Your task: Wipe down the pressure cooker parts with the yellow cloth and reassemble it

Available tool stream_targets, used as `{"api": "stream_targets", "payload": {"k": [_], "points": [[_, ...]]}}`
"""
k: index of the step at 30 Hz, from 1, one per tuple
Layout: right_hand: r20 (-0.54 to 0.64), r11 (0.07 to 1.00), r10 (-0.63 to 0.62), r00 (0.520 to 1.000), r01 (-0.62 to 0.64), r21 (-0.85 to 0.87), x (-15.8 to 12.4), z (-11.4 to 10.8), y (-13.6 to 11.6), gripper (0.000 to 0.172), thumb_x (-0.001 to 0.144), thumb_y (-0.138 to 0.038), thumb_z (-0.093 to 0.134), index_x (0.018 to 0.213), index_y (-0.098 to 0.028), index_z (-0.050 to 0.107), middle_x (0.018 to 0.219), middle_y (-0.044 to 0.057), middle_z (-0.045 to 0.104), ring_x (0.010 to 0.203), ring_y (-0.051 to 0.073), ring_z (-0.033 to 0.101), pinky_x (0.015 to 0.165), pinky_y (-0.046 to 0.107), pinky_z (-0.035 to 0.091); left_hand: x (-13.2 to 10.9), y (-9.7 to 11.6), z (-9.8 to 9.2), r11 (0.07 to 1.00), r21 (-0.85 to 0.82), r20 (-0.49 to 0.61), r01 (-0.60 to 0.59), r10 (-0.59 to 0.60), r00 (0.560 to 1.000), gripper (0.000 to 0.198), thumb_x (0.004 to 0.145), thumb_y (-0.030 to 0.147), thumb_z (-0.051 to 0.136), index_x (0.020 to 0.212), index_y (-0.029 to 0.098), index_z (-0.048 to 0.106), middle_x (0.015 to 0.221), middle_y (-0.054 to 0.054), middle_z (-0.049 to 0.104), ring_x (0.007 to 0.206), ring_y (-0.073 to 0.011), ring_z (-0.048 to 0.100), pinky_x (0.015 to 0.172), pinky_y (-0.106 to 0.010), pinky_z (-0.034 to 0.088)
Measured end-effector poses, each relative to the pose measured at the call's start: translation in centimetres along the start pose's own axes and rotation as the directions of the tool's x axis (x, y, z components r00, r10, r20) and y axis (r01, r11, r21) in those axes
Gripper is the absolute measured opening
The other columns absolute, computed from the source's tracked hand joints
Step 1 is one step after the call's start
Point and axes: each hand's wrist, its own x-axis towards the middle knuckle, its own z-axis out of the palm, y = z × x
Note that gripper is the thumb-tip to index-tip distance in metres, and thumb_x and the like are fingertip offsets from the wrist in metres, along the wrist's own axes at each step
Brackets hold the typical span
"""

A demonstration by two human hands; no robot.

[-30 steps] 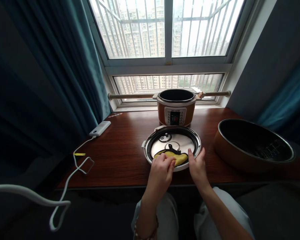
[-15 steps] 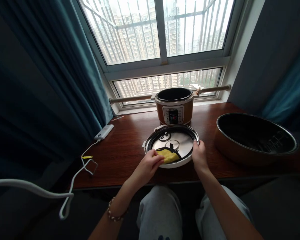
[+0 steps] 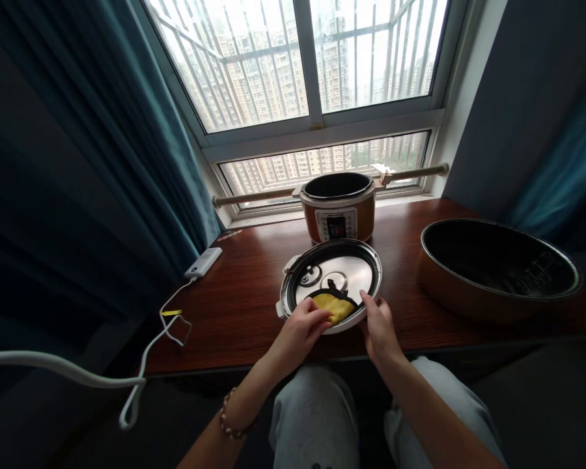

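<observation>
The lid [image 3: 354, 268] lies upside down on the table [image 3: 244, 293]. A yellow cloth [image 3: 336, 306] sits inside it at 6 o'clock. The left hand [image 3: 300, 327], at 7 o'clock, pinches the cloth. The right hand [image 3: 378, 326], at 5 o'clock, grips the lid's edge.

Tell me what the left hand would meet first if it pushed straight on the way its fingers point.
The left hand holds the yellow cloth; pushing on, it would likely reach the centre fitting of the lid.
</observation>
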Motion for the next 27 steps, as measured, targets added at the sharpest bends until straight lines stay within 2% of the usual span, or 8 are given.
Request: {"api": "stream_targets", "payload": {"k": [4,9,11,14,18,20,23,27], "points": [[0.008,0.993,0.072,0.997,-0.072,0.097,1.4,0.5,-1.8,0.038,0.059,-0.026,0.074,0.091,-0.017,0.054,0.083,0.001,0.067,0.080,0.016,0.064,0.077,0.026,0.052,0.7,-0.6,-0.9,0.999,-0.044,0.118,-0.018,0.023,0.993,0.021,0.084,0.026,0.053,0.097,0.019,0.068,0.085,-0.004,0.051,0.079,-0.0143,0.051,0.073,-0.026,0.043],[-0.031,0.987,0.128,0.991,-0.124,0.103,3.8,0.3,-2.9,0.026,0.062,-0.018,0.072,0.082,-0.015,0.057,0.070,0.000,0.065,0.066,0.013,0.062,0.065,0.023,0.053,1.4,-2.9,-4.0,0.999,0.029,0.247,-0.027,0.019,0.969,0.019,0.081,0.022,0.052,0.087,0.019,0.070,0.083,-0.003,0.050,0.076,-0.0134,0.050,0.071,-0.025,0.043],[-0.039,0.986,0.140,0.989,-0.136,0.096,4.2,0.3,-3.0,0.021,0.064,-0.017,0.070,0.082,-0.014,0.058,0.069,0.000,0.065,0.065,0.013,0.062,0.064,0.022,0.053,1.6,-4.1,-5.1,0.996,0.077,0.253,-0.033,0.013,0.967,0.019,0.080,0.019,0.052,0.082,0.019,0.070,0.085,-0.004,0.051,0.077,-0.0145,0.050,0.071,-0.026,0.044],[-0.035,0.986,0.141,0.989,-0.138,0.094,4.1,0.3,-2.9,0.020,0.066,-0.019,0.070,0.082,-0.014,0.060,0.070,0.002,0.067,0.067,0.013,0.062,0.062,0.021,0.053,1.7,-5.7,-6.1,0.986,0.169,0.167,-0.016,-0.013,0.986,0.020,0.078,0.016,0.050,0.077,0.017,0.070,0.086,-0.006,0.052,0.079,-0.0172,0.050,0.072,-0.029,0.044],[0.072,0.975,0.180,0.981,-0.187,0.117,3.4,0.4,-2.4,0.019,0.070,-0.023,0.068,0.084,-0.011,0.062,0.072,0.006,0.069,0.071,0.017,0.065,0.065,0.024,0.054,1.1,-5.7,-5.2,0.974,0.226,0.074,0.012,-0.029,0.997,0.019,0.078,0.013,0.048,0.083,0.017,0.066,0.095,-0.008,0.054,0.087,-0.0194,0.051,0.078,-0.032,0.044],[0.106,0.970,0.197,0.975,-0.209,0.125,3.1,0.5,-2.2,0.019,0.072,-0.023,0.066,0.084,-0.009,0.063,0.072,0.007,0.069,0.074,0.018,0.065,0.066,0.026,0.055,0.9,-4.8,-4.1,0.983,0.181,0.117,-0.018,-0.003,0.993,0.019,0.079,0.013,0.047,0.087,0.018,0.064,0.099,-0.008,0.057,0.092,-0.0196,0.051,0.083,-0.032,0.043],[0.101,0.972,0.188,0.977,-0.199,0.123,3.0,0.7,-2.1,0.019,0.073,-0.024,0.064,0.085,-0.009,0.064,0.071,0.008,0.069,0.077,0.019,0.066,0.068,0.026,0.055,1.1,-3.0,-2.4,0.994,0.102,0.198,-0.028,0.007,0.980,0.018,0.082,0.015,0.047,0.091,0.018,0.062,0.092,-0.006,0.061,0.092,-0.0186,0.052,0.084,-0.031,0.043],[0.094,0.978,0.165,0.982,-0.175,0.117,3.1,0.7,-2.1,0.020,0.072,-0.022,0.064,0.087,-0.010,0.064,0.072,0.006,0.070,0.080,0.019,0.066,0.069,0.026,0.055,2.6,-1.0,-0.8,0.999,-0.009,0.226,-0.049,0.049,0.973,0.016,0.084,0.019,0.049,0.093,0.019,0.061,0.091,-0.004,0.062,0.087,-0.0161,0.055,0.082,-0.028,0.043]]}}
